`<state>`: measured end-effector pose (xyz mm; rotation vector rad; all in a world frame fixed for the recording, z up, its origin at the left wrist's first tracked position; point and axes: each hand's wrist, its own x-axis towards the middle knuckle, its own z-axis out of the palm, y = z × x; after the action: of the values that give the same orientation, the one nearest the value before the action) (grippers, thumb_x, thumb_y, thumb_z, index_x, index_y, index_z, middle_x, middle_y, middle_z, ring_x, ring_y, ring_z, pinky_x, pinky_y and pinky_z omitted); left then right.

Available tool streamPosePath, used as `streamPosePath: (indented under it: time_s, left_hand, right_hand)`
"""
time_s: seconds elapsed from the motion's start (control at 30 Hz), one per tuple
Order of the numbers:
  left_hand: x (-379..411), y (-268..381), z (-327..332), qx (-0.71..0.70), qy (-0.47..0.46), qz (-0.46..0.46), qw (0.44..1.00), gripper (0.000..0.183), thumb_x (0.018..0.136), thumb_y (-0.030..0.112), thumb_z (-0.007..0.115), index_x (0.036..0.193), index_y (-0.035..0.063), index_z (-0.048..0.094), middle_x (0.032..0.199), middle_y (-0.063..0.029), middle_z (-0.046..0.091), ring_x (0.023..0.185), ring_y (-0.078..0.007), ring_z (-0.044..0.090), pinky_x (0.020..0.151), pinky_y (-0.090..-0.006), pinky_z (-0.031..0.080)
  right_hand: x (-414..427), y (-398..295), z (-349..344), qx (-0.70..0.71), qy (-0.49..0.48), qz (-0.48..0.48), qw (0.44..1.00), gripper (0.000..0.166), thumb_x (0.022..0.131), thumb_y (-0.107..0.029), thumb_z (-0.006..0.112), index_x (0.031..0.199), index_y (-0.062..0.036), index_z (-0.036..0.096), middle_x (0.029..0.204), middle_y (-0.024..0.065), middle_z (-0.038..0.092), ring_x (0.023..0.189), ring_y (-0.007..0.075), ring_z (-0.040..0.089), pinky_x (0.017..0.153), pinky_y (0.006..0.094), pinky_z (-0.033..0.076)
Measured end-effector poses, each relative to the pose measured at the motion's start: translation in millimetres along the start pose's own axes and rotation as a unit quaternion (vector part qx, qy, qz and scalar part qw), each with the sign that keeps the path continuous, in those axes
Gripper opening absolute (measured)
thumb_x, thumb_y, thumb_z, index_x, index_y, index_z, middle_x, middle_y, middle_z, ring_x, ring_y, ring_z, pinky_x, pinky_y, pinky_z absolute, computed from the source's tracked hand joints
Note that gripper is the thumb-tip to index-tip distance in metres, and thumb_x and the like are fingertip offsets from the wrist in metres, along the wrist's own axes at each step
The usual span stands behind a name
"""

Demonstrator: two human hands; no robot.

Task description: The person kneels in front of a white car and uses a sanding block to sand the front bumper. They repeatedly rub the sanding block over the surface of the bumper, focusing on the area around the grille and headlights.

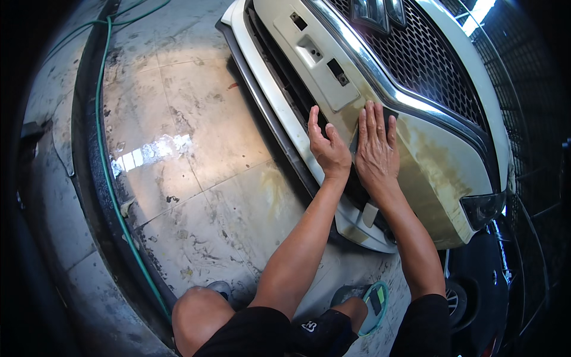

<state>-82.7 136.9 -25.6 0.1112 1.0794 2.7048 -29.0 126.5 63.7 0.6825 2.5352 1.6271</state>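
A white car's front bumper (428,174) fills the right of the view, with a brownish wet film over its painted face. My right hand (377,149) lies flat on it, fingers together, pressing a dark sheet (391,117), apparently sandpaper, whose edges show beside the fingers. My left hand (329,149) is raised at the bumper's lower opening, thumb and fingers apart, with nothing seen in it; whether it touches the bumper I cannot tell. Above the hands are the number plate recess (332,85), the chrome trim strip (401,96) and the black mesh grille (419,58).
A teal basin (382,308) with water and a dark-and-green pad stands by my knee. A green hose (99,102) runs along a dark floor channel (87,147) at the left. The tiled floor (187,178) is wet and stained. A dark car (477,276) stands at lower right.
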Motion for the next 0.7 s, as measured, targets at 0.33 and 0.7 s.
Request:
streamPosePath:
  time_s: [0.33, 0.7]
  left_hand:
    - [3.7, 6.0, -1.1, -0.046, 0.009, -0.017, 0.999, 0.049, 0.094, 0.0, 0.038, 0.142, -0.0075, 0.033, 0.143, -0.0251, 0.043, 0.135, -0.0303, 0.042, 0.111, -0.0387, 0.033]
    - [2.5, 17.2, 0.7, -0.077, 0.014, -0.033, 0.996, 0.05, 0.093, -0.001, 0.037, 0.142, -0.0078, 0.032, 0.142, -0.0251, 0.045, 0.134, -0.0313, 0.043, 0.114, -0.039, 0.03]
  right_hand:
    - [-7.7, -3.9, 9.3, -0.002, -0.011, 0.01, 1.0, 0.063, 0.091, -0.019, 0.04, 0.149, 0.0035, 0.028, 0.16, 0.0157, 0.019, 0.15, 0.0289, 0.008, 0.12, 0.0488, -0.001]
    - [2.7, -9.2, 4.2, -0.005, -0.023, 0.033, 0.999, 0.064, 0.092, -0.022, 0.039, 0.15, 0.0018, 0.027, 0.16, 0.015, 0.017, 0.151, 0.0294, 0.004, 0.12, 0.0503, -0.002]
